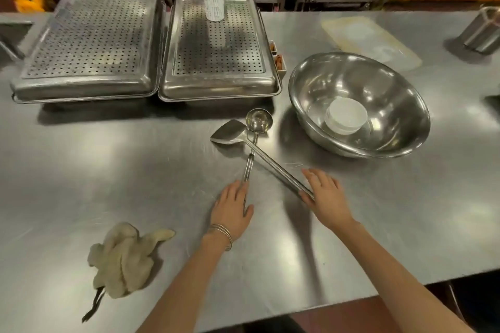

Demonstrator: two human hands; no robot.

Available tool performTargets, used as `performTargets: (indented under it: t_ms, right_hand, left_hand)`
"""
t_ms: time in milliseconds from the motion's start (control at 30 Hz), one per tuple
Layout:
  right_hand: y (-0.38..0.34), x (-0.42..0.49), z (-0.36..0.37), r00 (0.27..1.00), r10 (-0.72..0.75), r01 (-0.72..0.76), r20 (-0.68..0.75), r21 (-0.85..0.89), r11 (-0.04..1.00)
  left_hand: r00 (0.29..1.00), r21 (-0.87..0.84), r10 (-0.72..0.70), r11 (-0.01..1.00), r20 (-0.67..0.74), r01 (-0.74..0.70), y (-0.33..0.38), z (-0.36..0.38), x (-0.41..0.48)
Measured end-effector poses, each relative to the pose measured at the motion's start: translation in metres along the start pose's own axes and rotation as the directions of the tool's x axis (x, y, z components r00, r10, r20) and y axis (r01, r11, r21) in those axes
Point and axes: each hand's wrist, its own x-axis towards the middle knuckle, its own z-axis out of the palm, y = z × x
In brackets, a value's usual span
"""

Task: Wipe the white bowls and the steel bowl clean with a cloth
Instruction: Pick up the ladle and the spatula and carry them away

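You stand at a wide brushed-steel counter [108, 170], smooth and streaked with reflected light. At its far left sit two rectangular steel pans side by side, each capped by a flat perforated tray: the left pan [86, 46] is bare, and the right pan [216, 46] carries a white paper roll [213, 0] standing upright. To the right, the steel bowl [359, 103] is large, round and mirror-bright, tipped a little so its mouth faces you. Inside it, on the bottom, rest the white bowls [346, 116], nested in a small stack; how many is unclear. Between the pans and your hands lie a steel spatula [230, 132] and a steel ladle [258, 120], heads far, handles crossing as they run toward you. The cloth [121, 259], beige, nubby and crumpled, lies near left, well apart from the bowls, its longest fold pointing far right. Your left hand [232, 211] lies flat with fingers loose over the ladle handle's end, gripping nothing. Your right hand [324, 197] rests with fingers spread on the spatula handle's end, not closed around it
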Motion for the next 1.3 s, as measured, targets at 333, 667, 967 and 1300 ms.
performTargets:
  t_ms: [333, 667, 967, 1300]
  right_hand:
    - [0.023, 0.033, 0.039, 0.972, -0.004, -0.005, 0.237, 0.035, 0.999]
    - [0.010, 0.035, 0.045, 0.972, 0.041, -0.072, 0.230, 0.130, 0.989]
    - [-0.007, -0.004, -0.024, 0.989, 0.092, -0.115, 0.115, 0.210, 0.971]
    - [-0.018, -0.075, -0.095, 0.958, 0.223, -0.159, -0.181, 0.311, 0.937]
  left_hand:
    - [0.979, 0.028, -0.195, 0.980, -0.066, 0.197, 0.023, 0.023, 0.033]
    - [0.933, -0.110, -0.333, 0.941, -0.137, 0.320, 0.022, 0.027, 0.033]
    - [0.950, -0.127, -0.257, 0.963, -0.175, 0.237, 0.003, -0.008, -0.008]
    - [0.963, -0.154, -0.031, 0.988, -0.268, -0.011, 0.036, -0.087, -0.021]
